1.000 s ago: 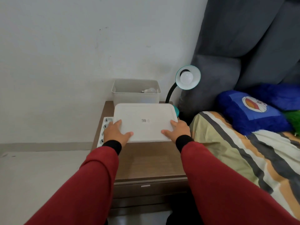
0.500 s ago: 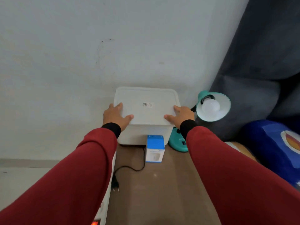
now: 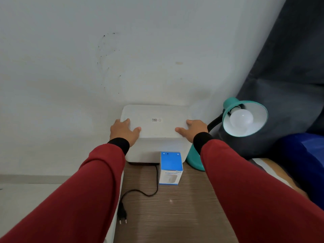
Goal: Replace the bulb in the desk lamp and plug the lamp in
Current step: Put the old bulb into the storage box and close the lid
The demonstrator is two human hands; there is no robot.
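A teal desk lamp (image 3: 261, 118) stands at the right of the wooden nightstand (image 3: 175, 218), its shade tilted toward me with a white bulb (image 3: 241, 118) screwed in. Its black cord (image 3: 155, 183) runs across the wood to a loose plug (image 3: 122, 214) lying by the left edge, not plugged in. A white lid (image 3: 156, 122) rests on top of a white bin (image 3: 157, 149) against the wall. My left hand (image 3: 122, 131) grips the lid's left side and my right hand (image 3: 194, 128) grips its right side.
A small blue and white carton (image 3: 171, 168) stands in front of the bin. The lamp's teal base (image 3: 193, 163) sits right of the bin. A dark grey curtain (image 3: 289, 67) and a blue pillow (image 3: 301, 163) fill the right side.
Both hands carried the lid from the front of the nightstand back onto the bin. I leaned in closer, and the carton, cord and plug came into sight.
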